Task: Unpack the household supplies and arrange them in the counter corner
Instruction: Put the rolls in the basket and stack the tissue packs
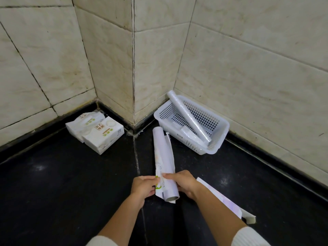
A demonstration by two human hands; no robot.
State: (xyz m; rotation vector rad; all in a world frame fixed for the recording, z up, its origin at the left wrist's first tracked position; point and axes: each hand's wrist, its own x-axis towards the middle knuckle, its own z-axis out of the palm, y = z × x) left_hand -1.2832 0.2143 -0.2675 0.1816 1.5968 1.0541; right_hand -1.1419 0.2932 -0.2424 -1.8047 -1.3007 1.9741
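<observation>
A long white roll in a loose paper wrapper (163,157) lies on the black counter, pointing toward the wall corner. My left hand (142,188) grips the wrapper's near end from the left. My right hand (184,184) holds the same end from the right, its fingers pinching the wrapper's edge. A white perforated basket (220,134) stands against the right wall with a clear-wrapped roll (188,116) leaning across it and a smaller packet (188,133) inside. Two white tissue packs (95,133) sit in the left corner.
A flat white package (225,199) lies on the black counter (62,183) under my right forearm, near the front right. Beige tiled walls (133,59) form a jutting corner between the tissue packs and the basket. A seam runs down the counter's middle.
</observation>
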